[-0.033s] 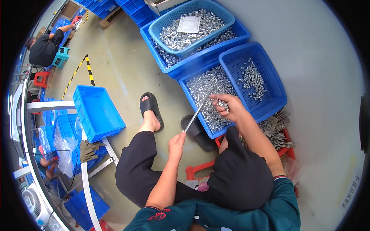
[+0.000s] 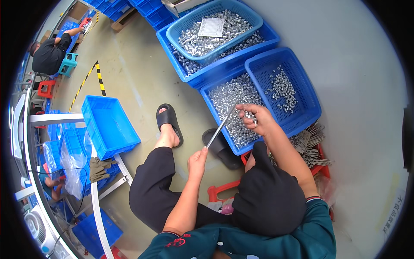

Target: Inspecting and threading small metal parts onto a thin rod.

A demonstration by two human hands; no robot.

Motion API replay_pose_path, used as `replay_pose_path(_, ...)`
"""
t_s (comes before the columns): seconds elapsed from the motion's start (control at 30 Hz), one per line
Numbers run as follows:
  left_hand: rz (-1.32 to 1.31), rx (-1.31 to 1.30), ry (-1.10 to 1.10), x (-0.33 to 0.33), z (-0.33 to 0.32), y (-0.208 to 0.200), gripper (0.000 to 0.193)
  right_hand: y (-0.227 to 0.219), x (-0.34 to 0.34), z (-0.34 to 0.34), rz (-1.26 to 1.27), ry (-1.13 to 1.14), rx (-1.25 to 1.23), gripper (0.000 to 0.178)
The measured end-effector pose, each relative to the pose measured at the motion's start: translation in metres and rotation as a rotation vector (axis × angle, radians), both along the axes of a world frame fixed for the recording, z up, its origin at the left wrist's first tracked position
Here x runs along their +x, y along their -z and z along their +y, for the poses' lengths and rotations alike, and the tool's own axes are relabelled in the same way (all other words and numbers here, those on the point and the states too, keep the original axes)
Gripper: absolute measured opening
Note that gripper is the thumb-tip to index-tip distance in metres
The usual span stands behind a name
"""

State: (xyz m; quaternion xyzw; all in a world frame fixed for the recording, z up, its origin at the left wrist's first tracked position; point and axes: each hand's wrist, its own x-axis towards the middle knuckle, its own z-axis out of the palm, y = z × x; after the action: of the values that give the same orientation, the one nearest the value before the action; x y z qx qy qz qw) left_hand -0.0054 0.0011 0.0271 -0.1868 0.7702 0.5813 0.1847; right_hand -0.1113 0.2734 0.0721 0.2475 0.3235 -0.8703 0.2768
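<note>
My left hand (image 2: 198,157) is shut on the lower end of a thin metal rod (image 2: 220,128). The rod slants up to the right, where its tip meets my right hand (image 2: 255,117). My right hand pinches a few small silver metal nuts at that tip. It hovers over a blue crate (image 2: 217,121) heaped with the same small silver parts. A blue mesh basket (image 2: 302,108) holding a smaller scatter of parts rests partly on that crate's right side.
Behind stands another blue crate (image 2: 172,47) with a parts-filled basket (image 2: 254,17) and a white paper. An empty blue crate (image 2: 110,125) sits left on a white frame (image 2: 99,194). Loose metal rods (image 2: 312,146) lie right. A seated person (image 2: 49,54) works far left.
</note>
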Motion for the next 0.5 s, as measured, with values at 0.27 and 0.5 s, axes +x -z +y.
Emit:
replay_pose_path(0.27,0.042,-0.193,0.06,-0.002,0.003,-0.017,0.043,0.009,-0.002,0.013,0.043,0.072,-0.293,0.016)
replay_pose_path(0.5,0.064,-0.262,0.1,-0.001,0.005,-0.022,0.042,0.004,-0.004,0.015,-0.021,0.066,-0.258,0.021)
